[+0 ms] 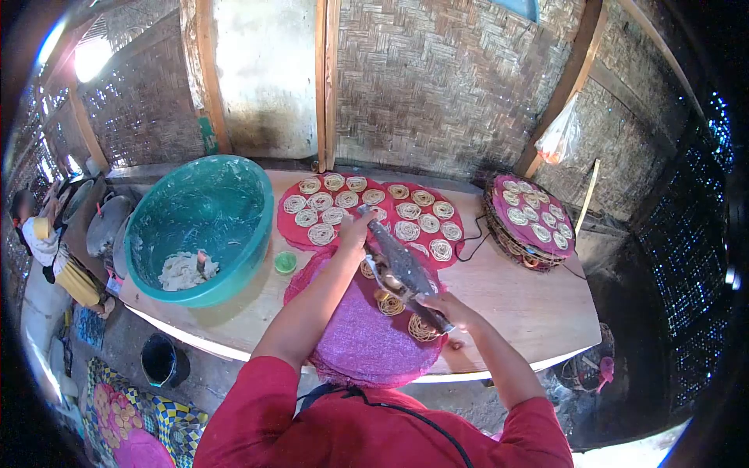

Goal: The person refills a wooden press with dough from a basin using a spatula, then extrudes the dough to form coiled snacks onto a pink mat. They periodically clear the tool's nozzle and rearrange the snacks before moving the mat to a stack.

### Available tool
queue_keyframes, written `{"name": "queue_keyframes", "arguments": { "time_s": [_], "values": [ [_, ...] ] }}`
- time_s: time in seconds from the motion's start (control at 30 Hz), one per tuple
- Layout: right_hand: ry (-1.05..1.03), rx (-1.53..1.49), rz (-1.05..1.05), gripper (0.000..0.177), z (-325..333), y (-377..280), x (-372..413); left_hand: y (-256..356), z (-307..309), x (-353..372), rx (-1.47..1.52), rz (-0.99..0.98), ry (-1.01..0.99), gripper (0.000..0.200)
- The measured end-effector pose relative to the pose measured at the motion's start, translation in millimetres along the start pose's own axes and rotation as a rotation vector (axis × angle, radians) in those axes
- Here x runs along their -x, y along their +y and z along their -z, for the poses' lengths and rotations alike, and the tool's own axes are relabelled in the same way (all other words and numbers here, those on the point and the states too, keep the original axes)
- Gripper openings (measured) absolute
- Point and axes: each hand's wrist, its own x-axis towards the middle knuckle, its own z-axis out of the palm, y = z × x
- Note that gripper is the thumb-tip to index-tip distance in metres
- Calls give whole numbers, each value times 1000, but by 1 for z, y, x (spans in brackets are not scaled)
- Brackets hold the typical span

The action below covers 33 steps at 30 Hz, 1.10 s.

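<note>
Both hands grip a long, dark dough press [407, 271], held at a slant above the table. My left hand [355, 234] is closed around its far upper end, and my right hand [452, 310] holds the near lower end. Under the press, a round purple mesh sheet [370, 343] carries a few coiled dough nests, including a yellowish one [422, 327] near my right hand. Beyond the press lie two red mesh rounds covered with pale dough coils, one on the left [300, 230] and one on the right [449, 253]. The press partly hides the coils beneath it.
A big green basin [253, 257] with white dough [183, 269] stands at left, beside a small green dish [285, 262]. At right is a stack of round trays [499, 222] topped with coils. A black cable [472, 246] lies nearby. Another person [58, 249] sits far left.
</note>
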Motion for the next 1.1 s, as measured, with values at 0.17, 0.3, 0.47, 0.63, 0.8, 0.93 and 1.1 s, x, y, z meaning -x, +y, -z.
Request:
{"name": "queue_keyframes", "arguments": {
  "time_s": [0.17,0.3,0.47,0.63,0.8,0.93,1.1],
  "values": [
    [-84,4,3,51,-3,-13,9,21,9,7,-72,-42,59,32],
    [-157,-131,15,61,-1,-31,12,57,-7,25,-19,-132,-1,28],
    [-315,-166,-98,66,-7,-51,2,37,15,5,84,-97,95,21],
    [-105,-8,-63,62,-15,-30,-29,21,43,-4,152,-28,14,13],
    [-74,84,-25,64,-21,-44,-40,36,51,-34,113,-161,78,14],
    [-143,17,17,64,-26,-60,-21,67,43,-4,115,-184,78,16],
    [-115,41,0,58,-13,-75,3,62,33,9,182,-154,66,18]
  ]
}}
